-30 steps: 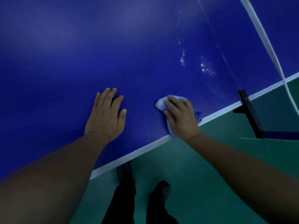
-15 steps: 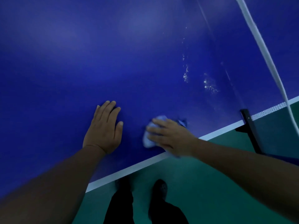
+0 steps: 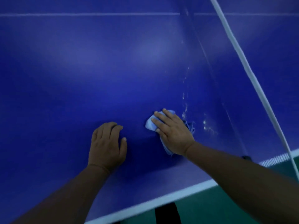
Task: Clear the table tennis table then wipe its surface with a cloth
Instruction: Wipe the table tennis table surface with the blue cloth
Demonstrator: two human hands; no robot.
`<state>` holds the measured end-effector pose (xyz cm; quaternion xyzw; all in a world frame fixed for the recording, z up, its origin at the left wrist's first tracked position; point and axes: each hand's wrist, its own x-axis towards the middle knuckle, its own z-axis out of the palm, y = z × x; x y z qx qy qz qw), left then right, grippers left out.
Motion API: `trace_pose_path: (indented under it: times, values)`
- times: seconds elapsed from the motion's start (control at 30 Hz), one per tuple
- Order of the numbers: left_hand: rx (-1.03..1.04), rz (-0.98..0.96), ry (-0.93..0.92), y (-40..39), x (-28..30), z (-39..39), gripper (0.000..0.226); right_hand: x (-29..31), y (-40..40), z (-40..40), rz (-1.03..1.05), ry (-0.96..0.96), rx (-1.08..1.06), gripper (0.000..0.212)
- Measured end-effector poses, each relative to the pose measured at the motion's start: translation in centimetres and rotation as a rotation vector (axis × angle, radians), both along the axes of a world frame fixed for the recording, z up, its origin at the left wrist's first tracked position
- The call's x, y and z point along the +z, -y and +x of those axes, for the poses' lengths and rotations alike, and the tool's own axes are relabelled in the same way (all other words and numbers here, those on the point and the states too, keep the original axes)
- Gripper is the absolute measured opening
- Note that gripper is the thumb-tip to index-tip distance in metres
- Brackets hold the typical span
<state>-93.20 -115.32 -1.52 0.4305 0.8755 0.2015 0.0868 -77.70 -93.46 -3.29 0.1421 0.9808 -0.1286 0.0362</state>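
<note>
On the table (image 3: 113, 70), right hand (image 3: 174, 135) fingers spread on cloth (image 3: 151, 124) (no writing legible).

Just one view here, a wide-angle head cam that looked forward and down, pretty close over the blue table (image 3: 113, 70). The table's near white edge ran across at 6 o'clock, the net (image 3: 252, 81) slanted off toward 2 o'clock, and both forearms came in from the bottom.

A green floor (image 3: 210, 212) shows beyond the near edge (dim light, with soft glare patches above).
</note>
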Motion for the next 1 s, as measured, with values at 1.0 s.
trace_pose_path:
  times: [1.0]
  values:
    - [0.418, -0.064, -0.064, -24.3, -3.1, -13.3, 0.062, -0.9, -25.1, -33.9, 0.247, 0.016, -0.089, 0.048]
